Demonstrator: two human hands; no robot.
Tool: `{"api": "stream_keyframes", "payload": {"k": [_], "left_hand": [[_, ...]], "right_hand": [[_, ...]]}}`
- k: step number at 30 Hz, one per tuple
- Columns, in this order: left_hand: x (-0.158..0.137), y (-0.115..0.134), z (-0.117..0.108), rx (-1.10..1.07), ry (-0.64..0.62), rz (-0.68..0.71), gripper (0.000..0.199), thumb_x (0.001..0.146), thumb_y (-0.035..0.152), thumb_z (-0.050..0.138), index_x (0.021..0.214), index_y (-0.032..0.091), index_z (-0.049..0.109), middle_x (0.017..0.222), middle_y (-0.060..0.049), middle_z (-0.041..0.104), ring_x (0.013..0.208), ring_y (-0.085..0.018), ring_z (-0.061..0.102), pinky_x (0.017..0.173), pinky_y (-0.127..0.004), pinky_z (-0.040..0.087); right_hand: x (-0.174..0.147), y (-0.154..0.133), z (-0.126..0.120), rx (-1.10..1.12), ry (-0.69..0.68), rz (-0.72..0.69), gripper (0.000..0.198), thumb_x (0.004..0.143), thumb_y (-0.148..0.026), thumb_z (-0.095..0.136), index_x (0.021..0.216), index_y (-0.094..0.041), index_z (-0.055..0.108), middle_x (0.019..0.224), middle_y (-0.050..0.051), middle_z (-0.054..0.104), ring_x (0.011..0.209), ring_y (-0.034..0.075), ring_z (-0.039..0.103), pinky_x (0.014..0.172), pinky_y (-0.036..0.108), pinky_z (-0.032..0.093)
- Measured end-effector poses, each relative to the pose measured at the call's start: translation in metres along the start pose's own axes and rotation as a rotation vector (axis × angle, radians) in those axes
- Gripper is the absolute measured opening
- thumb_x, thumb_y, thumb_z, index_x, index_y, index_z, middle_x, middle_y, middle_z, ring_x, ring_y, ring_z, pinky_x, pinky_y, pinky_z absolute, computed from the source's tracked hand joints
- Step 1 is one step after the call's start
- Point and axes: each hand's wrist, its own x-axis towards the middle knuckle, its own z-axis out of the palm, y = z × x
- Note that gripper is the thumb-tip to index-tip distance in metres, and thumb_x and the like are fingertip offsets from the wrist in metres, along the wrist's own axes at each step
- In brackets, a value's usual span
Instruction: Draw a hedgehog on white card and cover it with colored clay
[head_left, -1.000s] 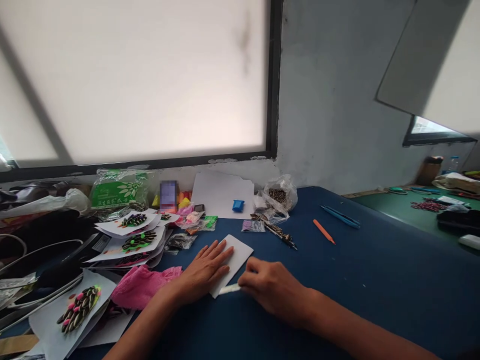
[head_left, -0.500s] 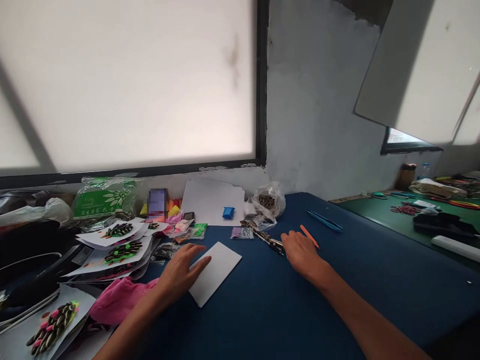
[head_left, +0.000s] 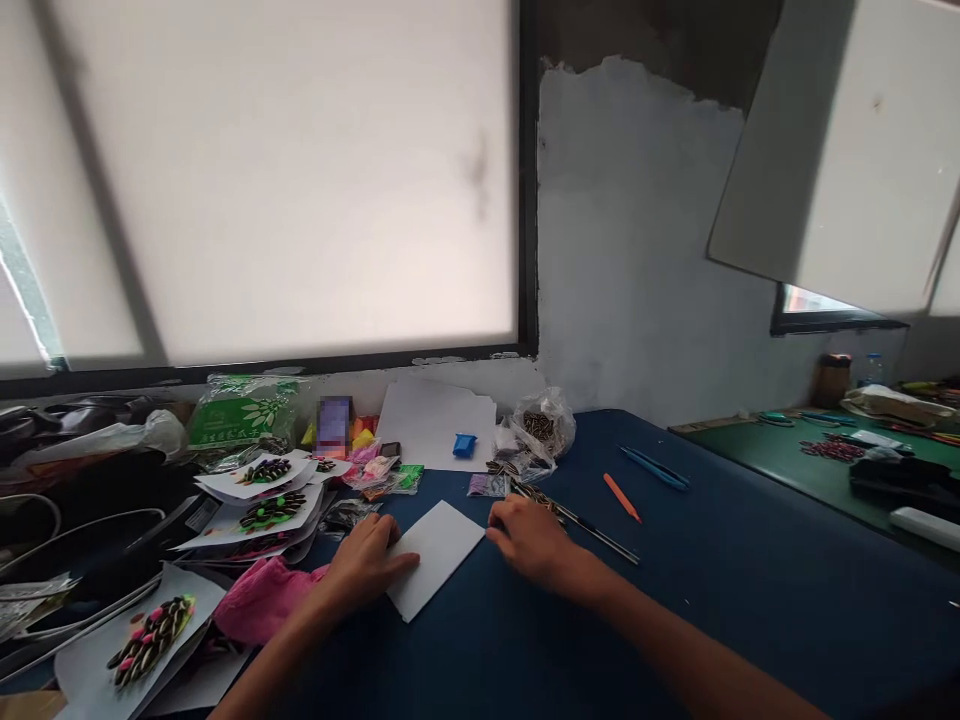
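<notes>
A white sheet or stack of paper (head_left: 439, 560) lies at an angle on the dark blue table. My left hand (head_left: 367, 562) rests at its left edge, thumb stretched over the paper and apart from the fingers. At the right corner is my right hand (head_left: 531, 540), fingers curled together; whether they grip anything is hidden. Just beyond that hand lie thin rod-like tools (head_left: 600, 537) and striped seeds. An orange pen-like stick (head_left: 622, 498) and blue tweezers (head_left: 655, 467) lie farther right. Behind the paper sits a small blue packet (head_left: 464, 445).
Papers bearing striped seeds and coloured blobs (head_left: 274, 510) are stacked at left, near a pink cloth (head_left: 270, 598). A clear bag of seeds (head_left: 541, 430), small packets and a green package (head_left: 244, 412) line the wall. A green table (head_left: 780, 455) stands at right.
My right hand has moved left from beside the tools to the paper's right corner, uncovering the rods. My left thumb has come down toward the paper. The view has tilted slightly up.
</notes>
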Motion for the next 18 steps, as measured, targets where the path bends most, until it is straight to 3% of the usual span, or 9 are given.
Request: {"api": "stream_keyframes", "payload": {"k": [5, 8, 14, 18], "left_hand": [[0.002, 0.002, 0.002, -0.224, 0.003, -0.015, 0.018, 0.063, 0.037, 0.061, 0.068, 0.021, 0.054, 0.079, -0.004, 0.06, 0.081, -0.027, 0.059, 0.069, -0.034, 0.042], [0.005, 0.004, 0.002, -0.466, -0.016, 0.011, 0.022, 0.065, 0.039, 0.062, 0.073, 0.021, 0.053, 0.076, -0.001, 0.063, 0.077, -0.024, 0.062, 0.065, -0.03, 0.045], [0.009, 0.001, 0.0, -0.969, -0.046, 0.007, 0.07, 0.057, 0.053, 0.081, 0.113, 0.018, 0.054, 0.083, -0.004, 0.072, 0.077, -0.027, 0.071, 0.065, -0.034, 0.055], [0.01, -0.003, 0.003, -1.173, -0.001, -0.051, 0.077, 0.058, 0.053, 0.085, 0.118, 0.017, 0.054, 0.093, -0.009, 0.073, 0.088, -0.028, 0.072, 0.074, -0.036, 0.058]], "right_hand": [[0.025, -0.003, 0.015, 0.137, -0.052, 0.026, 0.02, 0.088, -0.029, 0.057, 0.094, -0.013, 0.068, 0.097, 0.014, 0.065, 0.09, 0.027, 0.061, 0.076, 0.034, 0.043], [0.031, 0.002, 0.022, 0.287, -0.036, 0.022, 0.019, 0.085, -0.028, 0.058, 0.09, -0.012, 0.066, 0.094, 0.013, 0.063, 0.087, 0.026, 0.059, 0.073, 0.033, 0.043], [0.031, 0.015, 0.028, 0.737, -0.062, -0.073, 0.018, 0.082, -0.03, 0.055, 0.079, -0.015, 0.064, 0.075, 0.003, 0.063, 0.068, 0.016, 0.057, 0.062, 0.026, 0.042], [0.034, 0.019, 0.031, 0.98, 0.0, -0.069, 0.034, 0.08, -0.05, 0.057, 0.072, -0.017, 0.058, 0.066, 0.0, 0.055, 0.059, 0.013, 0.052, 0.06, 0.026, 0.042]]}}
